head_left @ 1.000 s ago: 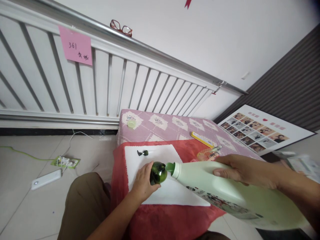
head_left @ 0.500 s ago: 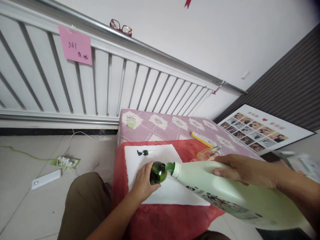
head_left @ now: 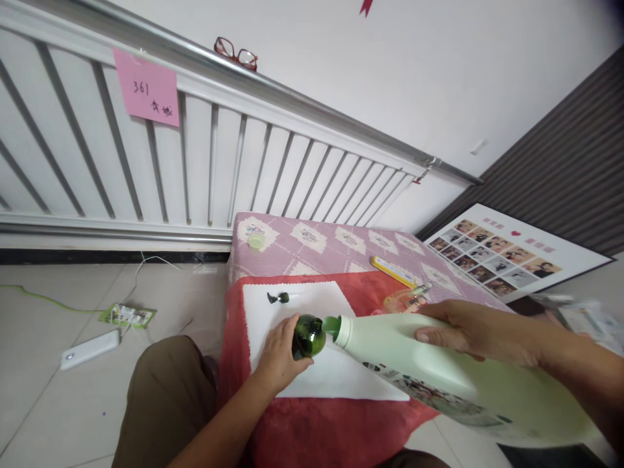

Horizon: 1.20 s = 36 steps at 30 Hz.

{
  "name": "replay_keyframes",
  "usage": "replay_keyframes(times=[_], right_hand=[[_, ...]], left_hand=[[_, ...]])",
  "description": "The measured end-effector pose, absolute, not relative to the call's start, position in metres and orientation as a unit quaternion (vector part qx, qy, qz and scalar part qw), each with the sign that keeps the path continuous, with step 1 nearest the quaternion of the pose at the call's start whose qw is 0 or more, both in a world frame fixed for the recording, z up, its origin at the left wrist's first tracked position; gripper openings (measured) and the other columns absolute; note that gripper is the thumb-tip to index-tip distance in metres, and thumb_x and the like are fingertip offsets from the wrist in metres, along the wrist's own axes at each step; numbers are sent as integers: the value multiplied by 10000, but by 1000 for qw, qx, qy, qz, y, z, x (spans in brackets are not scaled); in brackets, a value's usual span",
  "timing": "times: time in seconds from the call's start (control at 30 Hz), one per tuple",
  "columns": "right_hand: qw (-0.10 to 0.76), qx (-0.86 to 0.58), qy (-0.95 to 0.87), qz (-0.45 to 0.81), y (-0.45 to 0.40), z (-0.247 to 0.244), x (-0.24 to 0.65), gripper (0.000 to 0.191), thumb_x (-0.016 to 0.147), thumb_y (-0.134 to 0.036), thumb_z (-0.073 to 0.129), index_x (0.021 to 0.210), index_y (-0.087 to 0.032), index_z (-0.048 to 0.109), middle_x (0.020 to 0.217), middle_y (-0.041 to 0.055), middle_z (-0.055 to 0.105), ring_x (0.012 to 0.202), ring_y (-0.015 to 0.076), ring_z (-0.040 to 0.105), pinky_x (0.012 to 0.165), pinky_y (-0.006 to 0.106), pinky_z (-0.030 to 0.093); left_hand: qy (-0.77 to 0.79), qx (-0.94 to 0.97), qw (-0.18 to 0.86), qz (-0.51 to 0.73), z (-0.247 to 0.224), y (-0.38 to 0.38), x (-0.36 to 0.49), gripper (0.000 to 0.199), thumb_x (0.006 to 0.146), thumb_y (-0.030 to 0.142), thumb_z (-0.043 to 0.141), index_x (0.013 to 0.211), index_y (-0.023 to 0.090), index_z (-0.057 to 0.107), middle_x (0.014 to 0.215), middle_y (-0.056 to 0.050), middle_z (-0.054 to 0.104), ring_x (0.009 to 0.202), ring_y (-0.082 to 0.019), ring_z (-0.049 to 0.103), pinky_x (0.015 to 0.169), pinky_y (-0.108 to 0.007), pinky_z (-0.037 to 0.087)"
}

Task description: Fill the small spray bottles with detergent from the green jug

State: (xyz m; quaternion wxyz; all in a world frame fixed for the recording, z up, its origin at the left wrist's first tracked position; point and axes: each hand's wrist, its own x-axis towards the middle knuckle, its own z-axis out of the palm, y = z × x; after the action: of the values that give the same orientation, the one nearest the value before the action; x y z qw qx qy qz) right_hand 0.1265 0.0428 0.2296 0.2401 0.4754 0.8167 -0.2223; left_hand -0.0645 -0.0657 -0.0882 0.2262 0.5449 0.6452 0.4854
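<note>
My left hand (head_left: 281, 356) is wrapped round a small dark green bottle (head_left: 310, 337) above a white cloth (head_left: 351, 374). A large pale green jug (head_left: 439, 370), tilted almost level, is gripped by my right hand (head_left: 463, 331) at its handle. The jug's green spout (head_left: 332, 326) meets the small bottle's mouth; any liquid between them is too small to tell. On the white cloth, beyond my left hand, lies a black and green pump top (head_left: 278, 298).
Under the white cloth is a red cloth (head_left: 312, 432) over a purple patterned cover (head_left: 331, 260). A yellow box (head_left: 392, 272) and a clear plastic item (head_left: 402, 300) lie at the back right. A pale green cap (head_left: 256, 241) is at the back left. A power strip (head_left: 127, 316) is on the floor.
</note>
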Motion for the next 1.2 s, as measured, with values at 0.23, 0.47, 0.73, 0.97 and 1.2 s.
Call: replay_keyframes(times=[0.23, 0.47, 0.73, 0.97, 1.2], right_hand=[[247, 464, 823, -217, 44, 229, 128, 626, 776, -720, 452, 969, -154, 640, 858, 100, 651, 735, 249, 626, 521, 281, 470], [246, 472, 820, -211, 42, 230, 126, 640, 784, -717, 446, 1001, -145, 634, 850, 99, 632, 692, 226, 605, 513, 277, 466], [252, 480, 807, -232, 45, 228, 130, 627, 786, -718, 453, 1014, -155, 609, 849, 83, 606, 696, 210, 584, 518, 271, 462], [264, 480, 803, -235, 45, 228, 130, 604, 796, -717, 444, 991, -164, 591, 826, 55, 554, 677, 181, 546, 510, 256, 445], [265, 478, 803, -239, 43, 230, 127, 613, 795, -708, 454, 1018, -155, 599, 823, 58, 563, 682, 181, 545, 512, 255, 439]], left_hand=[[642, 547, 227, 488, -89, -65, -65, 941, 616, 227, 766, 1426, 235, 288, 1414, -119, 461, 1310, -305, 427, 1102, -496, 327], [641, 546, 231, 488, -89, -65, -65, 948, 618, 228, 767, 1429, 242, 277, 1417, -115, 454, 1312, -300, 420, 1104, -494, 319], [639, 545, 229, 493, -87, -66, -65, 937, 622, 223, 756, 1427, 253, 278, 1411, -110, 462, 1303, -304, 431, 1100, -502, 322], [640, 545, 228, 491, -88, -66, -65, 922, 628, 229, 757, 1423, 237, 291, 1418, -120, 456, 1316, -306, 422, 1104, -506, 319], [639, 546, 229, 490, -87, -66, -65, 930, 625, 222, 760, 1426, 234, 287, 1408, -115, 463, 1303, -301, 431, 1100, -496, 325]])
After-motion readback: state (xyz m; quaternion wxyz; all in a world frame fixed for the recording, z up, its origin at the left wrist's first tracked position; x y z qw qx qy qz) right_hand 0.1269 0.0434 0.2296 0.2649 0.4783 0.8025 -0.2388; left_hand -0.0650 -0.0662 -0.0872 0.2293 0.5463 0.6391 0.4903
